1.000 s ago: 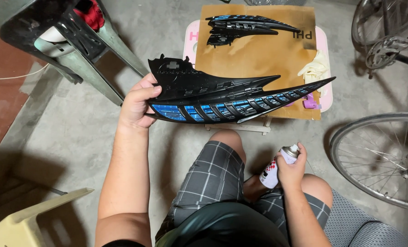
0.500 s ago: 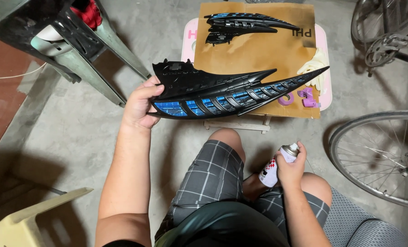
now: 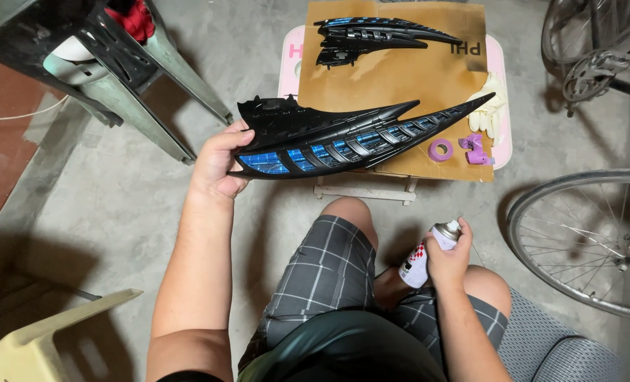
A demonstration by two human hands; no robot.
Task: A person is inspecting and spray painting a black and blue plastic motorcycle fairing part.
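My left hand (image 3: 217,164) grips the wide end of a long black pointed plastic panel (image 3: 343,134) with blue taped sections, held level above the floor and the small table's near edge. My right hand (image 3: 448,253) holds a spray can (image 3: 421,258) low beside my right knee, a finger on its nozzle. A second matching black and blue panel (image 3: 375,34) lies on brown cardboard (image 3: 400,78) that covers a small pink table (image 3: 502,106).
A purple tape roll (image 3: 441,148), a purple tape dispenser (image 3: 475,148) and pale gloves (image 3: 490,110) lie on the cardboard's right part. A bicycle wheel (image 3: 584,240) stands at right, more bicycle parts at top right. An overturned plastic chair (image 3: 110,64) is at top left, a cream stool (image 3: 53,339) at bottom left.
The held panel has dropped slightly and shifted a little left, uncovering the purple tape roll and dispenser. My right hand and the can stay in place.
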